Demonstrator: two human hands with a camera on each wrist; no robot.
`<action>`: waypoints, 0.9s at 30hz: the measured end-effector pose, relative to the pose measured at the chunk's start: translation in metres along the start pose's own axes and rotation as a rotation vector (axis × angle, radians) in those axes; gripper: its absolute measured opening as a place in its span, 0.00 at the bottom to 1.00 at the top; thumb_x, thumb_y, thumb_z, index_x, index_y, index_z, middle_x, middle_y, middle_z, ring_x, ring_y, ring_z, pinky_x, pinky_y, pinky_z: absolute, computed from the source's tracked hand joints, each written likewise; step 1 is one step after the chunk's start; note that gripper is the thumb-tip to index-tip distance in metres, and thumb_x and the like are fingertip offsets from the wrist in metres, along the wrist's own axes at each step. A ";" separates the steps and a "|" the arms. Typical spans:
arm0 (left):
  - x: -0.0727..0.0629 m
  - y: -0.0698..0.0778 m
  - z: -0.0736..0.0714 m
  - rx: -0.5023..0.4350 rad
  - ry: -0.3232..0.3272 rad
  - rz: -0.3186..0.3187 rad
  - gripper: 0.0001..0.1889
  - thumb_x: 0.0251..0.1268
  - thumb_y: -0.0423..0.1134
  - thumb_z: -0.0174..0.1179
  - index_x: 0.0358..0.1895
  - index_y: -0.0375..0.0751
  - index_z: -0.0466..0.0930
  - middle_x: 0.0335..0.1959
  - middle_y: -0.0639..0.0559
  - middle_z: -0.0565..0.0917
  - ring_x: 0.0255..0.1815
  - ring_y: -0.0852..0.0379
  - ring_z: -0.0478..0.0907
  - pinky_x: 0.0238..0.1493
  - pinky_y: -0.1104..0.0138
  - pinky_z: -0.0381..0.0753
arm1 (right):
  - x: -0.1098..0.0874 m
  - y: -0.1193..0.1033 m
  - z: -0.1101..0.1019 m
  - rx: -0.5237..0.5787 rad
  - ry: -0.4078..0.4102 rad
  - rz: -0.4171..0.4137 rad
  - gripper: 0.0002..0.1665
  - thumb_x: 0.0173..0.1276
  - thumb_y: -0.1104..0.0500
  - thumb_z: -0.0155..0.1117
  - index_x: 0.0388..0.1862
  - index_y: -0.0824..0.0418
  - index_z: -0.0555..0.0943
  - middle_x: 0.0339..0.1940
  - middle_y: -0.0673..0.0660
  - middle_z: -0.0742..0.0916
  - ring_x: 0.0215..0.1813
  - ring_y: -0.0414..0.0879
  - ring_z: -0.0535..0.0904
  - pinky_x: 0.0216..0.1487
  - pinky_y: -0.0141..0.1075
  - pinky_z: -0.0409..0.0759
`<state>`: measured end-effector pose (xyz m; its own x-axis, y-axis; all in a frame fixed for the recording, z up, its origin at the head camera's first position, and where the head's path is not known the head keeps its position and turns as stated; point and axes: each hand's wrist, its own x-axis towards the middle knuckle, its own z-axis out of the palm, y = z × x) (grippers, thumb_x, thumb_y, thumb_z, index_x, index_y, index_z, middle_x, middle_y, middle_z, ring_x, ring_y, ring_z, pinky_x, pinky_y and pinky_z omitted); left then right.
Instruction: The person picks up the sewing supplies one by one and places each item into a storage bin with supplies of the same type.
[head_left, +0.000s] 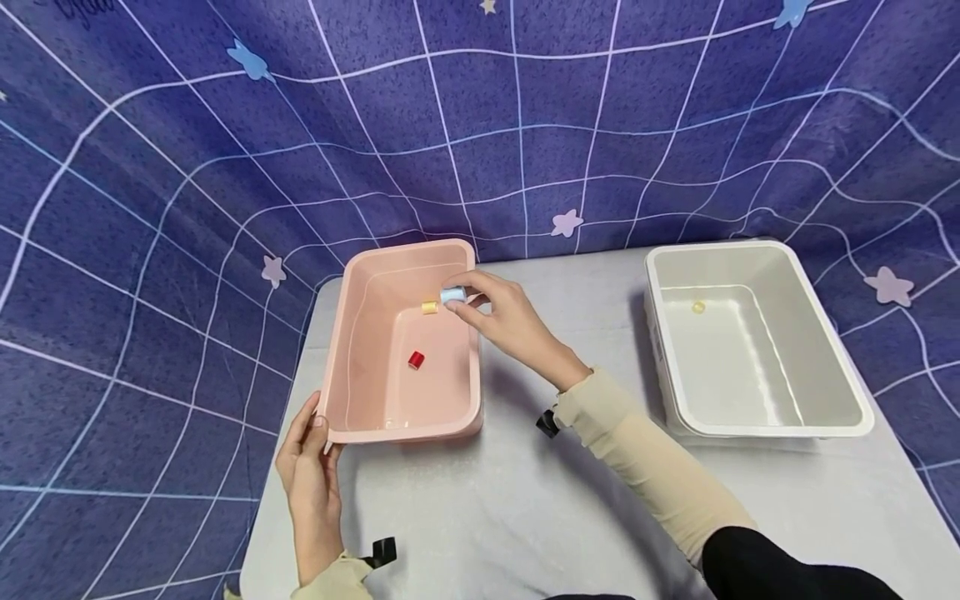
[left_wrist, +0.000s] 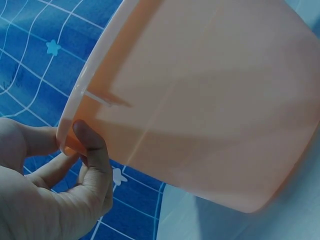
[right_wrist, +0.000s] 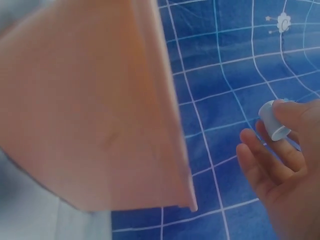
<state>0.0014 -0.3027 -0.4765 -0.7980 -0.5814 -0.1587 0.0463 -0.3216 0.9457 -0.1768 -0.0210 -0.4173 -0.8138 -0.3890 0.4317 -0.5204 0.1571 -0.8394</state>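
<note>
A light blue thread spool (head_left: pixel 453 295) is pinched between the thumb and fingers of my right hand (head_left: pixel 513 321), over the right rim of the pink basin (head_left: pixel 480 367). The right wrist view also shows the spool (right_wrist: pixel 273 121) at the fingertips, apart from the basin wall. Inside the pink basin lie a yellow spool (head_left: pixel 429 307) and a red spool (head_left: pixel 416 360). My left hand (head_left: pixel 309 475) grips the basin's near left corner, thumb on one side of the rim and fingers on the other, as the left wrist view shows.
To the right stands a white basin (head_left: pixel 759 432) with a small yellowish spool-like piece (head_left: pixel 698 307) inside. Both basins sit on a table with a pale cloth (head_left: pixel 480 517). A blue gridded curtain (head_left: pixel 555 100) hangs behind and at the sides.
</note>
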 end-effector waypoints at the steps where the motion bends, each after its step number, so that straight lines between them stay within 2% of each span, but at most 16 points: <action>1: 0.000 0.000 0.000 -0.001 0.000 -0.001 0.23 0.79 0.33 0.56 0.73 0.32 0.73 0.54 0.44 0.76 0.55 0.55 0.85 0.46 0.69 0.90 | 0.003 -0.001 0.002 0.012 0.001 -0.001 0.14 0.73 0.59 0.71 0.55 0.59 0.85 0.49 0.54 0.90 0.47 0.47 0.86 0.52 0.39 0.88; 10: 0.001 -0.001 -0.002 0.004 -0.006 0.002 0.24 0.79 0.34 0.57 0.74 0.33 0.72 0.54 0.45 0.76 0.55 0.56 0.85 0.44 0.71 0.89 | 0.025 -0.011 0.022 0.089 0.017 0.042 0.14 0.72 0.58 0.72 0.54 0.59 0.87 0.43 0.57 0.90 0.41 0.50 0.88 0.48 0.39 0.88; 15: 0.001 -0.002 -0.004 0.023 -0.006 -0.007 0.23 0.80 0.33 0.55 0.74 0.35 0.72 0.57 0.45 0.76 0.56 0.57 0.84 0.46 0.71 0.89 | 0.033 -0.015 0.030 0.153 0.005 0.065 0.12 0.72 0.58 0.72 0.52 0.58 0.87 0.41 0.56 0.89 0.40 0.51 0.88 0.47 0.43 0.89; 21: 0.000 -0.001 -0.007 0.052 -0.009 -0.027 0.23 0.82 0.34 0.53 0.75 0.37 0.71 0.60 0.45 0.74 0.59 0.57 0.82 0.51 0.71 0.88 | 0.037 -0.016 0.038 0.117 -0.004 0.086 0.11 0.72 0.59 0.72 0.51 0.58 0.87 0.39 0.55 0.88 0.41 0.50 0.86 0.51 0.44 0.88; 27: 0.000 0.001 -0.007 0.046 -0.006 -0.039 0.23 0.82 0.34 0.53 0.75 0.38 0.72 0.60 0.46 0.74 0.58 0.58 0.82 0.51 0.71 0.88 | 0.046 -0.017 0.043 0.103 -0.028 0.062 0.12 0.72 0.59 0.72 0.52 0.60 0.87 0.46 0.55 0.89 0.44 0.47 0.84 0.53 0.42 0.87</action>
<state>0.0057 -0.3080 -0.4772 -0.8020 -0.5649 -0.1941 -0.0122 -0.3093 0.9509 -0.1946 -0.0803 -0.3970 -0.8353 -0.4072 0.3695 -0.4387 0.0884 -0.8943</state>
